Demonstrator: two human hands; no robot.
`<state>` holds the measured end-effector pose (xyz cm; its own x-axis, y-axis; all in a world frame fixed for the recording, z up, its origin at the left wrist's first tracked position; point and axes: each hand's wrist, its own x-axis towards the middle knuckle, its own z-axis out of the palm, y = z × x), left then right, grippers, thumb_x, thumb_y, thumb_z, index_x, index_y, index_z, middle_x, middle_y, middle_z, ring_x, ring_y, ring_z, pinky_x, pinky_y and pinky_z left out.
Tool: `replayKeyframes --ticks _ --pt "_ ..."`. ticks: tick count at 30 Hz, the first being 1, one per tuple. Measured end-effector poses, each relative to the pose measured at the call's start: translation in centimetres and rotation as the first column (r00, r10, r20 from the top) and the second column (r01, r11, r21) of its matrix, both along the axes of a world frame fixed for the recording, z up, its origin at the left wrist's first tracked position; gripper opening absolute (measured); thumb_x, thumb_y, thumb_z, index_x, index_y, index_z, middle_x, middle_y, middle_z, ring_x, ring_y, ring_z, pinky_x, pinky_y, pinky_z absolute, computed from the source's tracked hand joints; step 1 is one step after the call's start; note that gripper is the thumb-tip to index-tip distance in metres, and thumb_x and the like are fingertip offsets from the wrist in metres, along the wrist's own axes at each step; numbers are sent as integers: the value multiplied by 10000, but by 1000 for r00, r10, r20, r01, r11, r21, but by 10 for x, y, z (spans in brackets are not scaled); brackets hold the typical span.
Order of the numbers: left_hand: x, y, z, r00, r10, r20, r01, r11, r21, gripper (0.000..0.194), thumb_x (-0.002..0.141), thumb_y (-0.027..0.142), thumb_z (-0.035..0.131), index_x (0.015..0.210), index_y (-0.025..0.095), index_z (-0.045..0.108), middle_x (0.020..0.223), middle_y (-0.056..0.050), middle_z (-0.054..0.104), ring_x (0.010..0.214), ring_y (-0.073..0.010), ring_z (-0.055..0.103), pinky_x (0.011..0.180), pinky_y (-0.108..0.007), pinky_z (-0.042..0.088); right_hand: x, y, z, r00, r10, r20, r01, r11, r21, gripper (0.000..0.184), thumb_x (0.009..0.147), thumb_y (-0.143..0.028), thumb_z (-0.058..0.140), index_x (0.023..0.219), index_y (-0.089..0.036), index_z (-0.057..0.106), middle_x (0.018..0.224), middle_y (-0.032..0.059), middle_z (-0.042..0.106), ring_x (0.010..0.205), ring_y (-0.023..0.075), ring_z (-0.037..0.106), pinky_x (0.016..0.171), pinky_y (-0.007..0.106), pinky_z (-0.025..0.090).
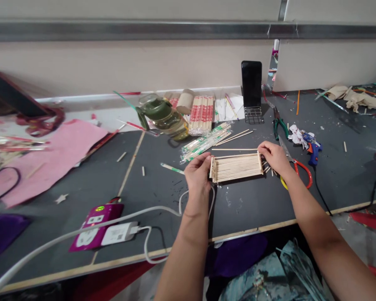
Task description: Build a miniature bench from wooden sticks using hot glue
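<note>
A small rack-like frame of pale wooden sticks, laid side by side with upright ends, sits between my hands just above or on the dark table. My left hand grips its left end, thumb on top. At the far right corner, the fingers of my right hand pinch the frame's edge. A single loose stick lies just behind the frame. Close to my right hand are scissors with red and yellow handles, partly hidden by that hand. Short stick pieces lie under it.
Wrapped chopsticks, a green-lidded jug and a phone on a wire stand are behind. Pliers and a blue glue gun lie right. A purple power strip with a white cable occupies the left front, near pink felt.
</note>
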<state>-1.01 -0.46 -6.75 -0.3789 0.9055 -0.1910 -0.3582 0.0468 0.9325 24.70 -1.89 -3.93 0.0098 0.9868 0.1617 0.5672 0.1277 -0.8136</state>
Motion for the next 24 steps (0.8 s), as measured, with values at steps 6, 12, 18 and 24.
replayKeyframes --ticks 6,12,18,24 --pt "0 -2 1 999 -12 -32 12 1000 -11 371 513 302 910 825 148 782 723 -17 740 584 -105 620 580 -226 504 3 1 1 998 17 -60 -13 998 63 157 910 -250 580 818 -211 700 796 13 718 735 168 618 693 269 416" --pt "0 -5 5 998 -48 -33 48 999 -5 378 548 348 911 847 151 789 786 -40 770 661 -135 667 641 -249 531 2 3 -3 996 -6 -93 15 995 96 164 909 -267 598 811 -214 718 804 24 725 746 178 634 708 289 439" --pt "0 -7 5 997 -68 -31 68 998 1 393 555 388 920 850 161 795 817 -58 784 712 -166 698 689 -280 553 0 4 -9 995 -21 -102 34 990 134 170 904 -281 615 810 -226 746 817 33 731 769 193 643 707 305 462" --pt "-4 -8 5 988 -104 -112 108 994 31 411 606 445 893 894 166 805 822 -47 774 674 -137 650 646 -248 514 2 5 -10 992 -13 -128 32 988 148 160 899 -276 635 824 -234 771 838 35 745 822 207 670 756 323 493"
